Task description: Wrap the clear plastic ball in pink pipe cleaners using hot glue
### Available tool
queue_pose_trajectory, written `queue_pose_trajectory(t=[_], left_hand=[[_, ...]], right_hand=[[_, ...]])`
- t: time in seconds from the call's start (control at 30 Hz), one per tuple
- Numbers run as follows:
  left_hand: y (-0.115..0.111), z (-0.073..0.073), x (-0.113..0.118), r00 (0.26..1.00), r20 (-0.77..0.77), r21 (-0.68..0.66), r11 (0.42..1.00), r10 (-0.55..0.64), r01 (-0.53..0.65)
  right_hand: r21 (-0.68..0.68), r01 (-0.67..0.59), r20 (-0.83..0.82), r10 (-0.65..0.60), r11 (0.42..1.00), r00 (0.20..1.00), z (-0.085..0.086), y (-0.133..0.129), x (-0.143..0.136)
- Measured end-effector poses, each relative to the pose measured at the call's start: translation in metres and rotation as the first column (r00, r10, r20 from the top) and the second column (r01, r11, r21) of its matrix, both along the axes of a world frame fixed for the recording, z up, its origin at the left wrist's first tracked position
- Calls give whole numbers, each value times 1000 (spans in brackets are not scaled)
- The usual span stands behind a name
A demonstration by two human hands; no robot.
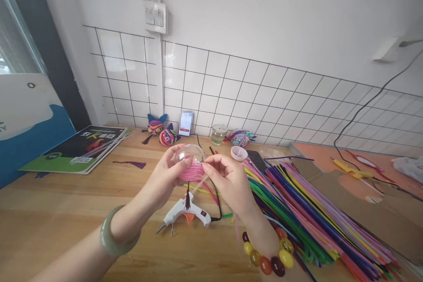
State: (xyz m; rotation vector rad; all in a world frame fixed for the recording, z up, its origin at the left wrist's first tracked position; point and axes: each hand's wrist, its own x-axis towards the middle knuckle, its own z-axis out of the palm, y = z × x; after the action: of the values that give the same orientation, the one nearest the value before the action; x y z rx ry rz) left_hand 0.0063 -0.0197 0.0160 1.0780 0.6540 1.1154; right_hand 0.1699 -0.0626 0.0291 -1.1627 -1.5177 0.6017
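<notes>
My left hand (168,174) grips a clear plastic ball (190,153) whose lower part is wrapped in rows of pink pipe cleaner (192,172). At the ball's right side, my right hand (228,180) is closed in a pinch on the pink pipe cleaner; a pale pink length trails down below this hand. A dark tassel (187,198) hangs from under the ball. Beneath both hands, a white hot glue gun (188,209) lies on the wooden table, its nozzle toward the left.
Bundles of coloured pipe cleaners (297,211) spread at the right. Along the back stand wrapped fish-like ornaments (168,134), a phone (186,123), a glass jar (218,134) and a small white cup (238,153). A book (76,150) and purple tassel (132,164) lie left; a yellow glue gun (353,169), right.
</notes>
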Motion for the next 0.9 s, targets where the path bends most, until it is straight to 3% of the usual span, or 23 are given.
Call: queue_pose_trajectory(t=[0.27,0.5,0.9], left_hand=[[0,3,-1,997,63,-26,999,-43,44],[1,3,0,986,157,-110,991,-62,80],[-1,4,-2,912,351,-115,957,-210,265]], right_hand=[[190,17,49,-27,982,998,-4,1,2],[427,2,221,-107,904,969,-4,-1,1],[526,-18,294,-162,850,942,-5,-4,0]])
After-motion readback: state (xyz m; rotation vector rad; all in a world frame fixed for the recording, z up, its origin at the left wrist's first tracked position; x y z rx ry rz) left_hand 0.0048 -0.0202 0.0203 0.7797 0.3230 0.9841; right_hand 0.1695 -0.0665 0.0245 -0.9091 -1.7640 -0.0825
